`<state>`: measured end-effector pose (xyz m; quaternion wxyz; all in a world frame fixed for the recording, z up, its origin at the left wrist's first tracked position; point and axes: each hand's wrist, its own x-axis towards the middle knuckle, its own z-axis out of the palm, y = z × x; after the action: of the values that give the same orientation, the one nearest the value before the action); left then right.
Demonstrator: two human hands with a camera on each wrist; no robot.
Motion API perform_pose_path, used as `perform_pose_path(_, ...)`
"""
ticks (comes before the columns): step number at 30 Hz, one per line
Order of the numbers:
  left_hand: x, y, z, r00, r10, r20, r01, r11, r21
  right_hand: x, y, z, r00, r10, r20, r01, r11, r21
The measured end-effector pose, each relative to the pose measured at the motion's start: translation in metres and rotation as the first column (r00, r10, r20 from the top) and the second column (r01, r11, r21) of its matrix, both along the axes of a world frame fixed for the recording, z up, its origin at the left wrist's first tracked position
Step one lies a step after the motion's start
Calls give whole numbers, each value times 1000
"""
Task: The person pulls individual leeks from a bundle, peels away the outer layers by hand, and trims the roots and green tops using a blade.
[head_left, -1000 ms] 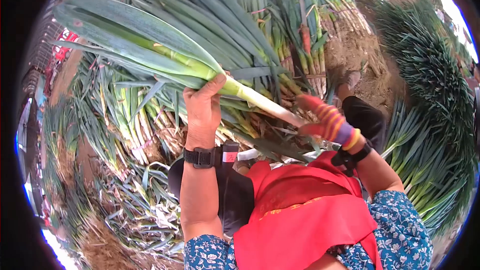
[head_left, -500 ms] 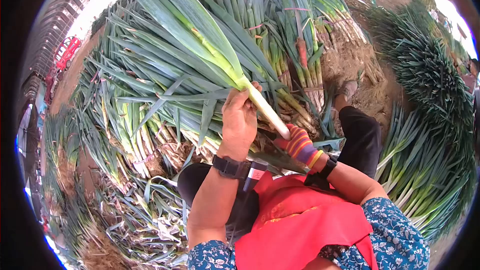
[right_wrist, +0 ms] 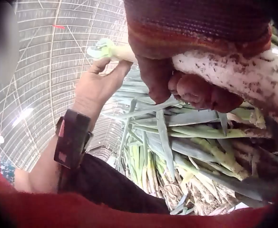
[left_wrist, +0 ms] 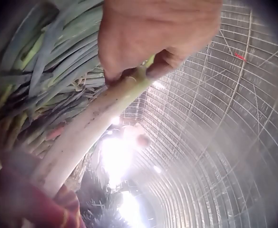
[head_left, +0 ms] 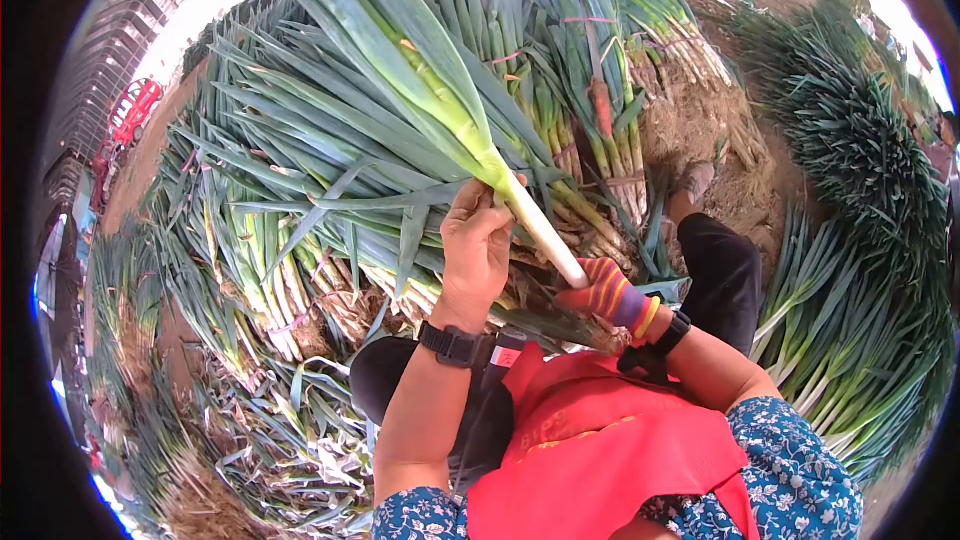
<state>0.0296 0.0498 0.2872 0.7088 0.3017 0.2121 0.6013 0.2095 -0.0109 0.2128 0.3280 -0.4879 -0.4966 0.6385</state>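
Observation:
A long leek (head_left: 540,230) slants across the head view, its broad green leaves fanning toward the upper left. My bare left hand (head_left: 475,255) pinches the pale stalk just below where the leaves split. Lower down, my right hand (head_left: 605,295), in a striped knit glove, grips the white end of the stalk. From the right wrist, the gloved fingers (right_wrist: 200,90) curl round the white shaft (right_wrist: 238,73), which has brown soil specks. The left wrist view shows thumb and fingertips on the upper stalk (left_wrist: 89,128); the root end is hidden.
Tied bundles of leeks (head_left: 290,280) lie in front and at the left, roots toward me. More leeks (head_left: 850,350) are stacked at the right. Loose trimmings (head_left: 310,430) cover the ground at lower left. A red apron (head_left: 600,440) covers my lap.
The left hand has moved right with the leek, which has swung steeper. The right hand, blurred over the lower stalk a second ago, has come slightly down and left, and now grips its white end.

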Motion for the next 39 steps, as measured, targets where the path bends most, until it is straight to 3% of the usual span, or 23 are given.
perform_pose_path(4,2,2,-8,999,39,17,-40,999,16,-8,-1,8,999,-13,-32,12,999,-46)
perform_pose_path(7,1,7,-23,987,133,-86,-126,989,81,-16,-2,2,997,-79,-4,79,997,-4)
perform_pose_path(9,2,6,-27,950,259,-177,-266,964,-15,-17,-1,1,994,-101,41,99,994,41)
perform_pose_path(16,-18,4,-18,974,184,-131,-198,975,-103,-9,-4,23,997,52,55,-55,998,41)
perform_pose_path(18,-27,5,-18,979,-2,-206,-24,992,-123,-11,-6,30,997,78,-28,-76,995,66)
perform_pose_path(20,-20,-4,-10,964,20,-265,-67,983,-171,-13,-8,40,996,94,-3,-93,991,96)
perform_pose_path(22,-17,-7,-28,725,-201,-659,0,956,-292,-17,-11,45,993,120,5,-120,982,146)
perform_pose_path(23,-11,-9,-64,723,-204,-660,0,956,-295,-17,-12,61,990,140,4,-140,986,96)
perform_pose_path(24,-4,-11,-116,703,-154,-695,165,985,-52,-18,-9,60,991,137,1,-137,986,96)
perform_pose_path(25,0,-13,-143,692,-98,-715,326,926,189,-18,-6,56,994,105,-7,-102,978,183)
perform_pose_path(26,-1,-15,-130,690,-106,-716,335,924,187,-17,-3,49,997,71,-17,-63,962,267)
perform_pose_path(27,-6,-17,-118,465,10,-885,319,931,178,-11,3,27,993,36,117,-78,923,378)
perform_pose_path(28,-12,-17,-101,197,122,-973,301,937,178,-7,0,55,972,49,228,-121,941,316)
perform_pose_path(29,-20,-11,-89,354,-72,-933,205,979,2,0,3,52,927,39,373,-172,928,331)
perform_pose_path(30,-25,-14,-41,498,-142,-855,169,983,-65,5,6,45,862,27,506,-225,915,335)
perform_pose_path(31,-29,-20,-8,735,-132,-665,172,985,-6,5,6,37,949,3,314,-130,915,383)
perform_pose_path(32,-21,-25,5,924,84,-372,-39,991,126,4,8,26,994,-23,108,-23,912,410)
perform_pose_path(33,-32,-17,9,985,13,-172,12,989,148,2,13,8,994,29,-102,9,935,354)
perform_pose_path(34,-43,-12,1,998,-48,-49,54,991,125,-8,11,17,968,2,-250,70,958,279)
perform_pose_path(36,-45,-4,-12,998,-46,44,40,992,121,-13,25,13,960,-20,-280,31,999,36)
perform_pose_path(38,-43,-6,-6,999,8,44,-11,997,76,-11,36,12,979,-48,-196,60,997,52)
perform_pose_path(39,-42,-6,-1,997,62,41,-64,997,36,-2,44,-1,950,-147,277,16,905,425)
